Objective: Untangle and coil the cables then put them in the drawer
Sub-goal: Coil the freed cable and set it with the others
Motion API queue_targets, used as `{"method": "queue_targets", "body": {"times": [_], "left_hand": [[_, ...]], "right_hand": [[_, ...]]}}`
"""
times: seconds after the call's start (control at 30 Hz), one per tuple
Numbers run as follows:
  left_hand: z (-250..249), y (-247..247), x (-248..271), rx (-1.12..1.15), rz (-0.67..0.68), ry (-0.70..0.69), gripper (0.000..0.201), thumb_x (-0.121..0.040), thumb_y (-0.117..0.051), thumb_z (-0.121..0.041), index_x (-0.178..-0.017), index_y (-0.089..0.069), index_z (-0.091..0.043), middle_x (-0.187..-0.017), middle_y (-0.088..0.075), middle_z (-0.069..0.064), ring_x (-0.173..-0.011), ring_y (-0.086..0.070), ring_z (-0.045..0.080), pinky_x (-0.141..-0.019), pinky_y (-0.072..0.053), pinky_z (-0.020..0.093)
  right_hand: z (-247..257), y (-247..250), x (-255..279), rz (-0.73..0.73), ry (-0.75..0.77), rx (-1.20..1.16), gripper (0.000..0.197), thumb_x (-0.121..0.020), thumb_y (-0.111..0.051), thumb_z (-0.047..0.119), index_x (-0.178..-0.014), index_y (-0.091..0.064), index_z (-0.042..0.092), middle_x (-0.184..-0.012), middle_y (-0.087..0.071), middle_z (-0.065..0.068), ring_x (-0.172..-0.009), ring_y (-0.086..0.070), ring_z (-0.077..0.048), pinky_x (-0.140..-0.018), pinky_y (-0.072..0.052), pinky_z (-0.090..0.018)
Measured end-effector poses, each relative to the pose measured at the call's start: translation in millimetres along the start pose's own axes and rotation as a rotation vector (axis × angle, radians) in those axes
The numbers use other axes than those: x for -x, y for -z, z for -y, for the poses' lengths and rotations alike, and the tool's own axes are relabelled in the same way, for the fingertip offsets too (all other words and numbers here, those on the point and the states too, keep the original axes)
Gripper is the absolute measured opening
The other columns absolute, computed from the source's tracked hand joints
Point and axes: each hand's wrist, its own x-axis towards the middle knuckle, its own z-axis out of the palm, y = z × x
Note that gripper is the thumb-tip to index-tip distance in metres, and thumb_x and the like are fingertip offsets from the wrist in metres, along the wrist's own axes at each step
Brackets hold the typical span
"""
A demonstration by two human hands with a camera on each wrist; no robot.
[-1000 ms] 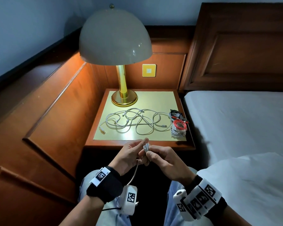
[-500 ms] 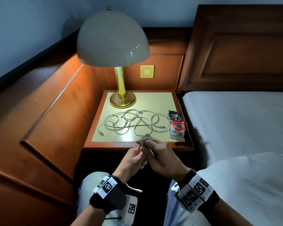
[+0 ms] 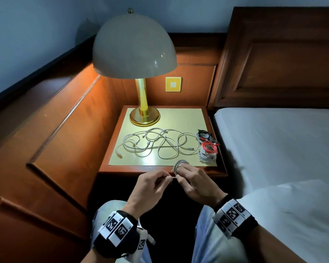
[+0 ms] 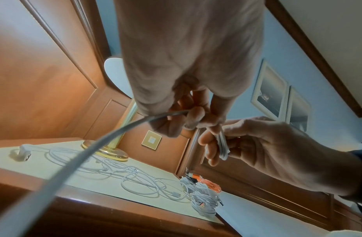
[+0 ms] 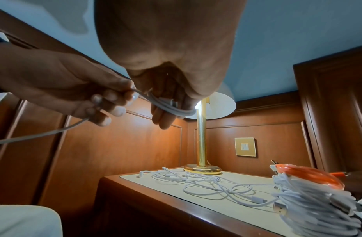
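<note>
A small coil of grey-white cable (image 3: 179, 165) (image 5: 174, 110) sits in my right hand (image 3: 193, 182), whose fingers curl round its loops in front of the nightstand (image 3: 160, 168). My left hand (image 3: 153, 184) pinches the free length of the same cable (image 4: 107, 137) (image 5: 44, 133) just left of the coil; the loose end trails down toward my lap. A tangle of white cables (image 3: 156, 143) (image 5: 206, 184) lies spread on the nightstand top. Coiled white and red cables (image 3: 207, 149) (image 5: 310, 189) are piled at its right edge. No drawer front shows.
A brass lamp (image 3: 143, 114) with a pale dome shade stands at the back of the nightstand. A white bed (image 3: 277, 145) lies to the right under a wooden headboard. Wood panelling (image 3: 68, 141) closes off the left. My knees are below the hands.
Both hands have risen toward the nightstand's front edge. The coil in my right hand has gained loops, and the hanging cable has shortened as my left hand feeds it.
</note>
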Motion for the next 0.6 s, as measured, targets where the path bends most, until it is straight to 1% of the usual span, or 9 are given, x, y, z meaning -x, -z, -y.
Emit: {"method": "queue_targets", "body": {"times": [0.07,0.13,0.27,0.37,0.43,0.5,0.53,0.57,0.6], "left_hand": [[-1,1,-2,-0.007,-0.026,-0.042,0.003,-0.091,-0.073,-0.017,-0.088,-0.072,-0.017,-0.078,-0.069,-0.013,-0.072,-0.063,0.004,-0.069,-0.045,0.012],[0,1,-6,0.003,-0.038,-0.076,0.005,-0.09,-0.074,-0.014,-0.086,-0.071,-0.016,-0.076,-0.067,-0.015,-0.07,-0.061,0.005,-0.068,-0.044,0.012],[-1,5,-13,0.051,-0.015,-0.096,0.003,-0.089,-0.075,-0.016,-0.088,-0.073,-0.016,-0.082,-0.069,-0.009,-0.075,-0.065,0.01,-0.071,-0.048,0.019],[-1,6,-17,0.091,0.006,-0.099,0.002,-0.088,-0.076,-0.017,-0.087,-0.074,-0.016,-0.083,-0.07,-0.006,-0.077,-0.066,0.013,-0.071,-0.05,0.022],[-1,7,-18,0.116,0.008,-0.097,0.003,-0.088,-0.077,-0.018,-0.087,-0.075,-0.016,-0.084,-0.07,-0.006,-0.078,-0.066,0.015,-0.071,-0.051,0.024],[0,6,-19,0.179,-0.016,-0.043,0.008,-0.084,-0.08,-0.016,-0.088,-0.073,-0.014,-0.082,-0.07,-0.009,-0.077,-0.064,0.01,-0.071,-0.051,0.022],[-1,6,-20,0.224,-0.03,0.0,0.013,-0.081,-0.082,-0.016,-0.088,-0.072,-0.012,-0.08,-0.069,-0.011,-0.076,-0.062,0.007,-0.071,-0.051,0.02],[-2,6,-22,0.267,-0.033,0.028,0.015,-0.079,-0.083,-0.015,-0.088,-0.071,-0.011,-0.078,-0.068,-0.011,-0.074,-0.059,0.005,-0.07,-0.05,0.019],[-2,4,-22,0.295,-0.033,0.043,0.016,-0.079,-0.083,-0.014,-0.087,-0.07,-0.01,-0.077,-0.067,-0.011,-0.073,-0.058,0.005,-0.07,-0.05,0.019]], "right_hand": [[0,-2,2,0.017,-0.025,-0.054,0.012,-0.101,-0.044,0.02,-0.094,-0.053,0.017,-0.094,-0.054,0.005,-0.087,-0.054,-0.016,-0.081,-0.049,-0.04],[2,-4,4,0.022,-0.044,-0.085,0.014,-0.101,-0.044,0.021,-0.091,-0.052,0.015,-0.09,-0.053,0.005,-0.085,-0.052,-0.017,-0.079,-0.048,-0.042],[7,-6,5,0.005,-0.052,-0.153,0.016,-0.101,-0.047,0.016,-0.086,-0.051,0.014,-0.084,-0.051,0.005,-0.08,-0.05,-0.017,-0.073,-0.046,-0.042],[11,-3,4,-0.013,-0.1,-0.253,0.02,-0.1,-0.048,0.012,-0.08,-0.05,0.016,-0.079,-0.052,0.006,-0.077,-0.05,-0.016,-0.071,-0.045,-0.039],[14,-2,4,-0.021,-0.159,-0.342,0.022,-0.098,-0.048,0.014,-0.077,-0.052,0.01,-0.076,-0.054,0.001,-0.075,-0.051,-0.019,-0.07,-0.045,-0.043],[17,-2,6,-0.03,-0.209,-0.421,0.027,-0.097,-0.046,0.017,-0.078,-0.059,0.002,-0.075,-0.057,-0.006,-0.073,-0.053,-0.023,-0.071,-0.046,-0.049],[18,-3,6,-0.03,-0.234,-0.458,0.03,-0.097,-0.045,0.018,-0.081,-0.062,-0.001,-0.075,-0.059,-0.008,-0.073,-0.055,-0.025,-0.072,-0.047,-0.05],[20,-3,7,-0.027,-0.262,-0.505,0.031,-0.097,-0.045,0.017,-0.083,-0.064,-0.001,-0.075,-0.061,-0.009,-0.073,-0.056,-0.025,-0.073,-0.049,-0.048],[22,-2,7,-0.023,-0.289,-0.561,0.031,-0.098,-0.045,0.016,-0.085,-0.067,-0.001,-0.076,-0.062,-0.009,-0.073,-0.057,-0.023,-0.073,-0.05,-0.043]]}}
